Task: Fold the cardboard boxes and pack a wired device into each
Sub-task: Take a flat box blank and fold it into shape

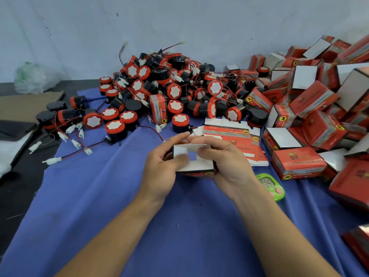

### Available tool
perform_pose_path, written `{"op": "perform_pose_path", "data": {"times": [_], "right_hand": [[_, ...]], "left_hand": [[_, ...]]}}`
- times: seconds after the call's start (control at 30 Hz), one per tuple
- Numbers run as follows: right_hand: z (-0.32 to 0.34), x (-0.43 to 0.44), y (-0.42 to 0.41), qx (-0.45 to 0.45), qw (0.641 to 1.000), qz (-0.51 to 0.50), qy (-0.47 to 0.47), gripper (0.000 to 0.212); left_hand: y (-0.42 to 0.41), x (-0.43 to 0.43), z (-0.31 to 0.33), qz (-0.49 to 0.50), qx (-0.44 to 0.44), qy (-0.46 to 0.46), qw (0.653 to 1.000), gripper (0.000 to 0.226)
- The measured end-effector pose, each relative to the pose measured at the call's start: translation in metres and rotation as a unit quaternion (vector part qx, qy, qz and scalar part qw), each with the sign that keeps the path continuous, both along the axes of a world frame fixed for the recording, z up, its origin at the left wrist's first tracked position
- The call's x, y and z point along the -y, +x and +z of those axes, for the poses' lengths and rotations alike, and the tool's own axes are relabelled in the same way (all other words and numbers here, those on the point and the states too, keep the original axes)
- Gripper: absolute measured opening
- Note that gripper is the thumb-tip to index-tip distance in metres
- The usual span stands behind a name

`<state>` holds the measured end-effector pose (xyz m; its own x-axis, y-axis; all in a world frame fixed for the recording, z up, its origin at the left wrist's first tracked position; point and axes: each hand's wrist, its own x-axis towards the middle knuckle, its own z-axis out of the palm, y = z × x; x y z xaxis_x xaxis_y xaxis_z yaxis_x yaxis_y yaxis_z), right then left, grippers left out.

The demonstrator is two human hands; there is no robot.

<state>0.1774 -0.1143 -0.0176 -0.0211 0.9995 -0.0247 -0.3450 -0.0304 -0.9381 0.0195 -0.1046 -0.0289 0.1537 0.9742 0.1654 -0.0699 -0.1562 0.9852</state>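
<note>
My left hand and right hand both grip a half-folded cardboard box over the blue cloth, thumbs on its white flaps. Flat box blanks lie just beyond it. The pile of wired devices sits farther back, with folded boxes heaped at the right.

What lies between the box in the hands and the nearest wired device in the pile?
Nothing solid. The left hand and right hand grip the box; only blue cloth separates it from the nearest device. A thin wire ends just left of that path, and flat unfolded boxes lie just right.
</note>
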Motion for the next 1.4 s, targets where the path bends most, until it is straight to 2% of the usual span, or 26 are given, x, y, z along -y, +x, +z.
{"op": "perform_pose_path", "data": {"times": [0.1,0.2,0.3,0.4,0.43,0.47,0.53,0.6,0.67,0.73,0.83,0.93,1.0,1.13,1.4], "right_hand": [[0.003,0.0,0.006,-0.024,0.999,0.025,-0.017,0.041],[0.003,0.001,0.008,-0.012,0.998,0.061,0.005,0.041],[0.002,0.003,0.009,0.01,0.992,0.118,0.048,0.035],[0.002,0.005,0.013,0.019,0.984,0.162,0.069,0.014],[0.003,0.005,0.014,0.028,0.982,0.172,0.077,0.018],[0.003,0.006,0.014,0.045,0.981,0.17,0.081,0.023],[0.003,0.007,0.01,0.08,0.985,0.131,0.08,0.019],[0.002,0.006,0.008,0.119,0.986,0.086,0.083,0.024],[0.0,0.004,0.008,0.159,0.982,0.052,0.085,0.036],[0.0,0.003,0.009,0.165,0.982,0.036,0.081,0.037],[-0.002,0.001,0.01,0.161,0.984,0.022,0.07,0.034],[-0.005,-0.002,0.011,0.155,0.986,0.008,0.056,0.032],[-0.006,-0.002,0.01,0.162,0.986,0.002,0.05,0.033],[-0.007,-0.003,0.005,0.195,0.979,-0.006,0.057,0.031],[-0.008,-0.002,0.001,0.209,0.976,-0.013,0.054,0.032]], "left_hand": [[-0.003,-0.001,0.005,-0.047,0.053,-0.047,0.996,0.054],[-0.009,-0.003,0.009,-0.087,0.101,-0.08,0.988,0.033],[-0.012,-0.003,0.01,-0.107,0.109,-0.073,0.986,0.02],[-0.014,-0.004,0.009,-0.106,0.101,-0.085,0.986,0.019],[-0.014,-0.005,0.008,-0.105,0.094,-0.082,0.987,0.021],[-0.015,-0.006,0.007,-0.101,0.084,-0.073,0.989,0.028],[-0.015,-0.007,0.005,-0.094,0.069,-0.056,0.992,0.048],[-0.015,-0.007,0.004,-0.09,0.082,-0.058,0.991,0.053],[-0.015,-0.01,0.004,-0.084,0.087,-0.073,0.99,0.048],[-0.017,-0.013,0.004,-0.098,0.095,-0.092,0.986,0.038],[-0.02,-0.012,0.003,-0.123,0.078,-0.097,0.985,0.044],[-0.014,-0.006,0.001,-0.082,0.001,-0.044,0.996,0.04],[-0.011,-0.004,-0.001,-0.054,-0.02,-0.03,0.998,0.039],[-0.009,0.0,-0.002,-0.001,-0.031,-0.032,0.999,0.049],[-0.007,0.002,-0.003,0.024,-0.018,-0.027,0.999,0.044]]}}
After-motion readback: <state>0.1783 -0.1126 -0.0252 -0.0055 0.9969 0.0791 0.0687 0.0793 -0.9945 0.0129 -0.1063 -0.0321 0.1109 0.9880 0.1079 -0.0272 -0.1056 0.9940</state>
